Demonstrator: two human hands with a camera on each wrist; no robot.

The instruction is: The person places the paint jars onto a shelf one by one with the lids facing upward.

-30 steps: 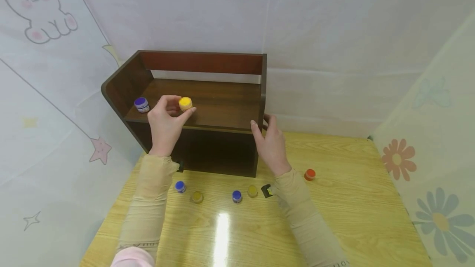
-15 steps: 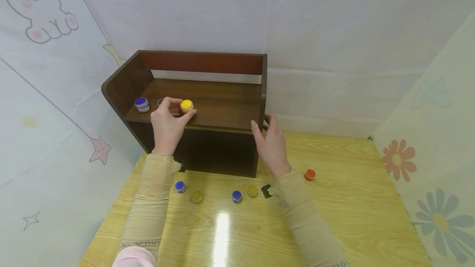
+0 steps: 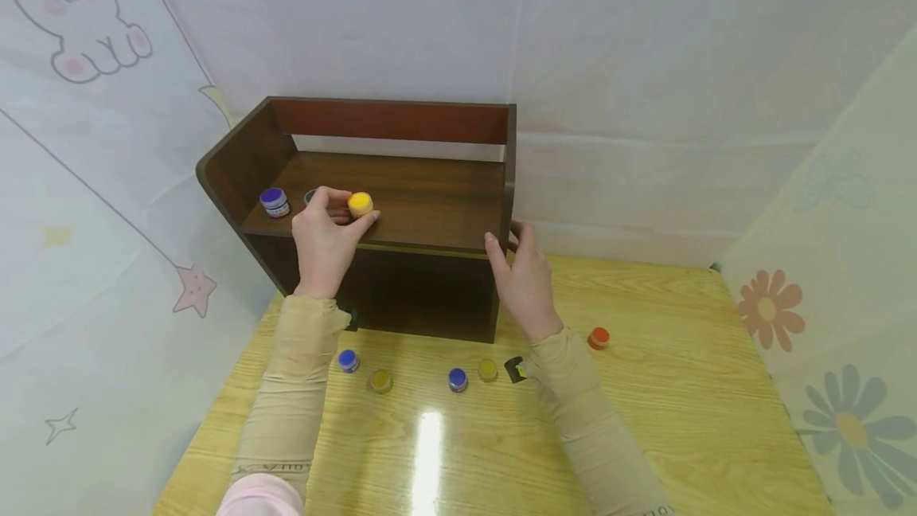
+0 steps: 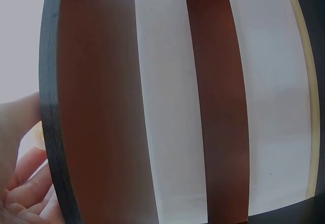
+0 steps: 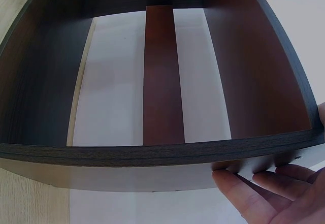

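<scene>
My left hand (image 3: 322,241) pinches a small paint jar (image 3: 361,205) with a yellow lid between thumb and fingers, low over the upper board of a dark brown desktop shelf (image 3: 437,201). In the left wrist view, the shelf's board edge hides most of the jar. To its left stands a purple-lidded jar (image 3: 275,203), and a dark-rimmed round thing (image 3: 310,197) shows partly behind the hand. My right hand (image 3: 526,285) grips the shelf's right side panel, thumb at the front edge. In the right wrist view, its fingers (image 5: 244,196) press the panel's outer face.
On the wooden table (image 3: 680,404) before the shelf stand two blue-lidded jars (image 3: 348,361) and two dull yellow-lidded jars (image 3: 380,381). A red-lidded jar (image 3: 598,338) stands to the right. Patterned cloth (image 3: 680,102) hangs behind and at both sides.
My left hand has shifted slightly right and down with the yellow-lidded jar, uncovering part of the dark-rimmed thing behind it. The right hand has stayed on the side panel.
</scene>
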